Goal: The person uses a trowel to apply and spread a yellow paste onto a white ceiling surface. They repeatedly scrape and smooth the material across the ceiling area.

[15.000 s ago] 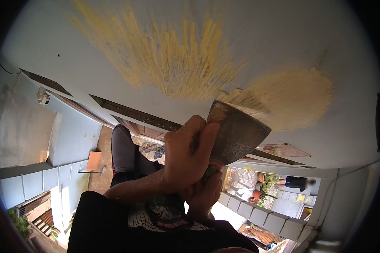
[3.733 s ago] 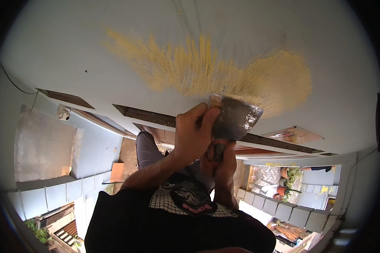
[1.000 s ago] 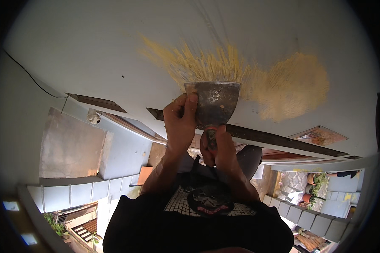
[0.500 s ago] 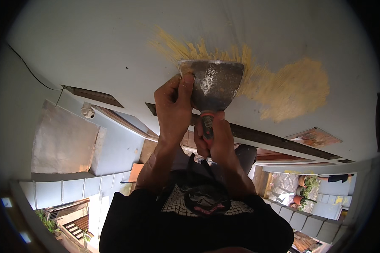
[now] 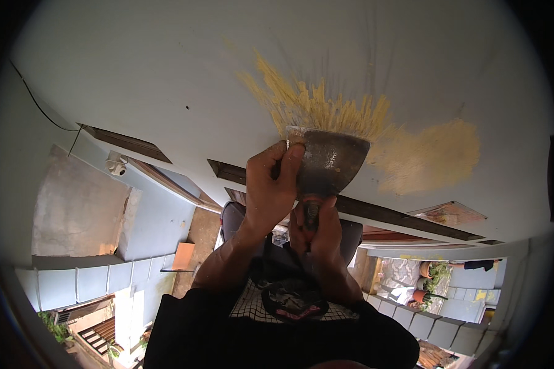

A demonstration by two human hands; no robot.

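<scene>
A broad putty knife [image 5: 331, 161] with a worn, stained metal blade and a black and red handle is held in front of a pale painted surface [image 5: 184, 55]. My right hand [image 5: 321, 232] is wrapped round the handle. With thumb and fingers, my left hand [image 5: 273, 178] pinches the left edge of the blade. Streaky yellow filler [image 5: 326, 109] fans out just beyond the blade's straight edge. To the right, a broader patch of smoothed yellow filler [image 5: 434, 157] covers the surface. Whether the blade touches the surface is hard to make out.
A long dark slot [image 5: 400, 216] runs across the pale surface behind my hands, with a shorter one [image 5: 126, 142] at left. A picture sheet [image 5: 452, 212] is at right. A white camera [image 5: 116, 163] and a thin black cable [image 5: 37, 101] are at left; potted plants [image 5: 434, 277] stand at lower right.
Both hands and the putty knife have shifted toward me and slightly right in the view. More of the yellow streaks now shows beyond the blade. Both grips are unchanged.
</scene>
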